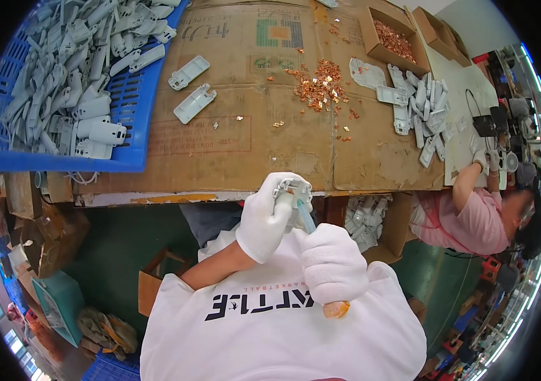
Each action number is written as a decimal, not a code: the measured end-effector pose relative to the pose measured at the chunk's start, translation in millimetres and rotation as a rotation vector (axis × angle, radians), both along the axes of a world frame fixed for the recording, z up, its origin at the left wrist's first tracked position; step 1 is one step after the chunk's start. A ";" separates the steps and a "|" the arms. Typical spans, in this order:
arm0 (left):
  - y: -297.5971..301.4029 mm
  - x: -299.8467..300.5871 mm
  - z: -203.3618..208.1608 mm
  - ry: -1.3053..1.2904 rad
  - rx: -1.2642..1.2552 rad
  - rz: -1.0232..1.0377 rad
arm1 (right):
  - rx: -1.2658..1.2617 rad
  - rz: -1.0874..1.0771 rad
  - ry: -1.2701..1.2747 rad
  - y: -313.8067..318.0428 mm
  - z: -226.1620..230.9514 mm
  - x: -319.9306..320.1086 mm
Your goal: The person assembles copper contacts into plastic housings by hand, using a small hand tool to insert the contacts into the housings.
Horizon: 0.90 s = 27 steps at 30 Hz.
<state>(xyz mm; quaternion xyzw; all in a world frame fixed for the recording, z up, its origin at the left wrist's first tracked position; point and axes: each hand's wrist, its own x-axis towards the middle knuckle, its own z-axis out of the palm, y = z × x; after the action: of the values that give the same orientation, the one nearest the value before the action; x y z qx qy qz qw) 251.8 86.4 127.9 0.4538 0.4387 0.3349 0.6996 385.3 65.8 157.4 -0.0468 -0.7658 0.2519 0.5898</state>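
Observation:
My left hand (266, 219), in a white knitted glove, is closed around a light grey plastic housing (296, 190) just off the table's near edge. My right hand (334, 261), gloved the same way, is closed in a fist on a hand tool with a pale blue shaft (306, 216). An orange butt end (336, 309) shows below that fist. The shaft's tip meets the inside of the housing; the exact contact is too small to tell. Small copper-coloured metal pieces (321, 86) lie heaped on the cardboard beyond my hands.
Cardboard (219, 152) covers the table. Left stands a blue crate (137, 136) of grey housings; two housings (194, 103) lie beside it. More housings (432, 105) are piled right, near a box of copper pieces (394, 38). A person (467, 219) works at far right.

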 end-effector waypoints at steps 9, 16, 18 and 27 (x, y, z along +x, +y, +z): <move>-7.5 5.6 -4.1 0.030 0.169 0.039 | -0.030 0.013 -0.049 6.5 -7.4 -3.2; -11.6 -4.0 21.0 0.153 0.271 0.063 | -0.194 0.135 0.174 -2.5 -10.3 17.6; -6.3 -2.5 26.4 0.200 0.247 0.051 | -0.136 -0.034 0.155 6.0 -1.0 7.5; 41.8 6.3 -46.5 -0.434 -0.220 0.122 | -0.151 -0.797 -0.458 7.6 -24.4 -5.0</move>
<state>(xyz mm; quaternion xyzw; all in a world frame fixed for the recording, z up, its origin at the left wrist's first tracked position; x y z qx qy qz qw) 258.1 128.2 81.4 0.2648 0.3388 0.4163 0.8011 380.3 73.4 133.1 -0.4346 -0.7783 0.0437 0.4511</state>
